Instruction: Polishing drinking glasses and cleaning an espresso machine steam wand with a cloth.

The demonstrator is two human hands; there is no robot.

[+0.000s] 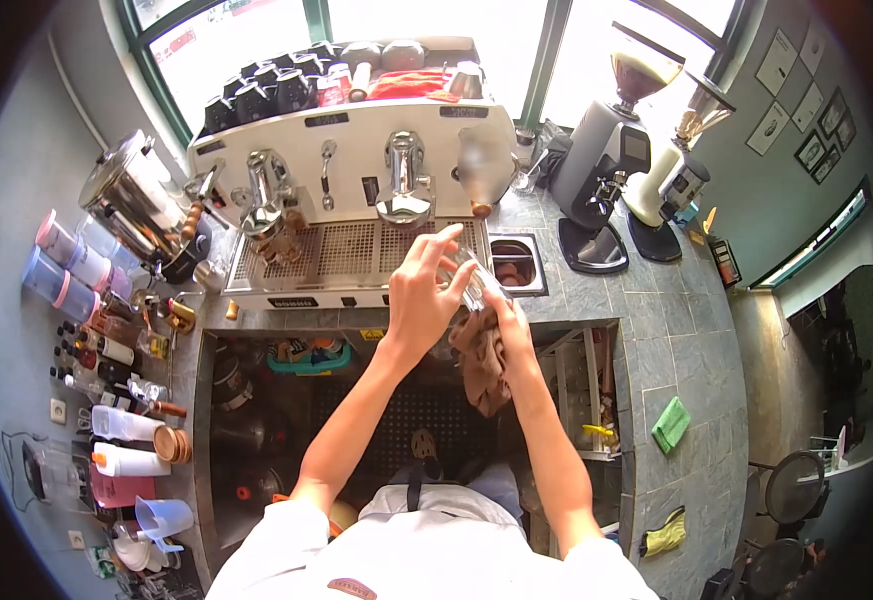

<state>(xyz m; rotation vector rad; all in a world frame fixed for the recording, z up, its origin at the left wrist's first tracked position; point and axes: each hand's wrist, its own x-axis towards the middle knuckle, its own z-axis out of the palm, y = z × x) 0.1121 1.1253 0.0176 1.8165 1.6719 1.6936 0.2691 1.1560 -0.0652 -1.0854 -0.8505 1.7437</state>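
In front of the espresso machine [346,195], a clear drinking glass [477,291] is held tilted between my two hands. My left hand [425,285] curves about its upper left side, the thumb across the near face and the fingers spread behind. My right hand [510,319] grips the lower right side of the glass, together with a crumpled brown cloth [481,360]. The cloth hangs below the glass, over the counter's open front. Fingers hide part of the glass, so its full shape does not show.
Right of the drip tray [346,251] sits a knock-box bin [515,262]. Two coffee grinders [601,180] stand beyond it. A green cloth [670,424] and a yellow cloth [664,532] lie on the right-hand counter. Bottles [106,345] and plastic jugs [163,517] line the left.
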